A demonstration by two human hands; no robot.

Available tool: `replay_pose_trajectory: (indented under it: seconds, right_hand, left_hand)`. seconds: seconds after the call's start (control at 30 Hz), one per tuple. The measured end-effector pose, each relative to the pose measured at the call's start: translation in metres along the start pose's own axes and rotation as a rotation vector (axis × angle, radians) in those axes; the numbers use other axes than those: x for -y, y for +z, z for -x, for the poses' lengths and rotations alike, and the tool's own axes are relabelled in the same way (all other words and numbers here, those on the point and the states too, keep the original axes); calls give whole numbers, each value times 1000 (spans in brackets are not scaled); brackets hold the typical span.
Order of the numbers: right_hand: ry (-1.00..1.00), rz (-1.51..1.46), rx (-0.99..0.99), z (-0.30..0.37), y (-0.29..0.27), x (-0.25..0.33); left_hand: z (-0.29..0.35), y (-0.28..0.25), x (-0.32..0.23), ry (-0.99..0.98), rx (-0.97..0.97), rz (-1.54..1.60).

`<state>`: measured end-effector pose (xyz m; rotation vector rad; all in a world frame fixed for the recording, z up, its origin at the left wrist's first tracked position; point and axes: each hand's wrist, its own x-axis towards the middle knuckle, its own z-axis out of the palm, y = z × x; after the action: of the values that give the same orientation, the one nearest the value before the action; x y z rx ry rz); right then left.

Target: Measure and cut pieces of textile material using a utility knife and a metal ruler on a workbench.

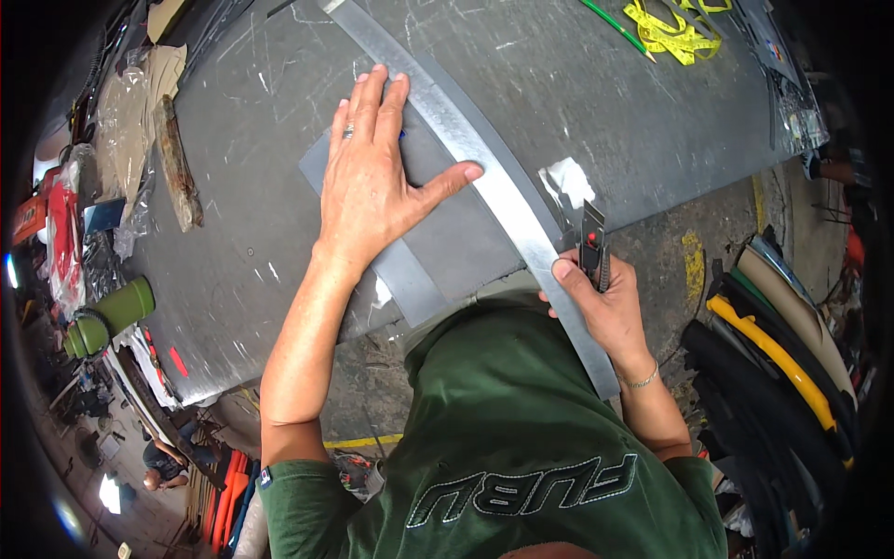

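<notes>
A long metal straightedge [498,191] lies slantwise over a dark grey sheet [452,210], its near end reaching past the table edge. My left hand [365,186] is spread flat on the sheet, with its thumb tip and fingertips on or against the straightedge. My right hand [615,312], at the near table edge, holds a black utility knife [593,244] pointing away from me. Its thumb presses on the straightedge as well. A lighter grey strip [407,278] shows beside my left wrist.
On the dark table [251,214] lie a green pencil [619,30], a yellow tape measure [670,37], a white scrap [568,182] and a rough wooden stick [177,163]. A green bottle [126,306] sits at the left edge. Rolls of material [773,345] stand at the right.
</notes>
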<state>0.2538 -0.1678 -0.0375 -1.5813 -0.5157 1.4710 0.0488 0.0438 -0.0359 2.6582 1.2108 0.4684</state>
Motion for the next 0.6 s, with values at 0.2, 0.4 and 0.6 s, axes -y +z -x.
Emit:
replay_pose_trajectory:
  seconds: [0.2,0.4,0.6]
  right_hand:
    - [-2,-5,21,0,0,1]
    - [14,13,24,1,-2,2]
    - [19,-7,8,1,0,2]
  left_hand:
    - [0,-3,-1,-9,15,-19]
    - [0,-1,-1,-24,28,8]
    - [0,-2,-1,-20,31,7]
